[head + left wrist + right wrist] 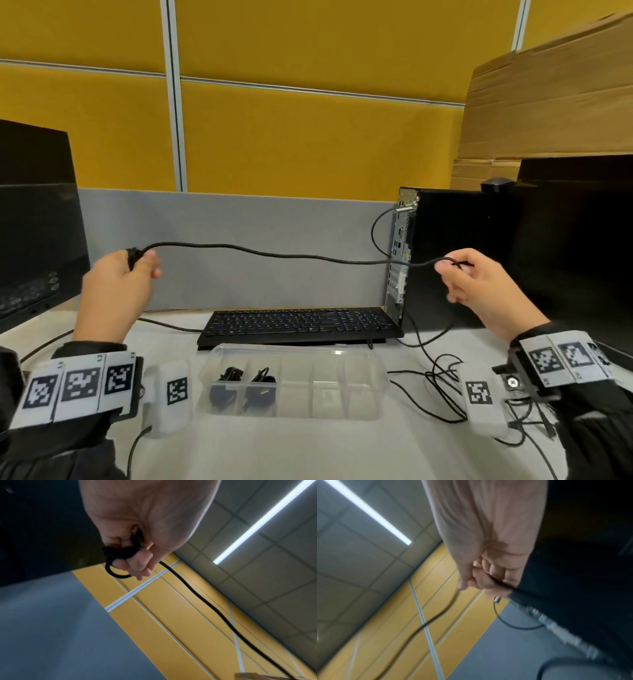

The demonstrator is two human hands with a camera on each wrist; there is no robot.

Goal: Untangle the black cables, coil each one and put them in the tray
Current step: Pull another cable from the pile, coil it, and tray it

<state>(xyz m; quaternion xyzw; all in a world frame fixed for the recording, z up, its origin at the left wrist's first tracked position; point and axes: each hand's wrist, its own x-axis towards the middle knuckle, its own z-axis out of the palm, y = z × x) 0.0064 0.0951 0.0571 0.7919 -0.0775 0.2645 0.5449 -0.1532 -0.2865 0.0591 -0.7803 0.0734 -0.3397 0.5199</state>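
Black cable [274, 253] up in the air, strung nearly level from nine o'clock to three o'clock above the keyboard [301, 323], sagging a touch toward the right. Left hand [116, 291] closed around a small bundle of loops at the cable's left end, fingers curled through the coil in the left wrist view [118, 561]. Right hand [479, 284] pinching the far stretch between thumb and fingertips, short tail poking out toward three o'clock, other fingers loosely curled. Long axis running straight across, hand to hand, with the coil already on the left side, so likely the next wrap means bringing the right end over toward nine o'clock and laying another loop onto that bundle. Tray [363, 404] down at six o'clock on the counter [342, 452], lying between the two wrists, two left compartments each holding a coiled cable [233, 375], the rest showing nothing black. Loose tangle of cables [442, 383] at five o'clock on the counter, just beside the tray's right end, nearer the right hand. By the look of it, roughly mid-task: two stowed, one half-wound, more waiting. Risk worth flagging: slack dropping onto the keyboard, or loops slipping off the left fingers.
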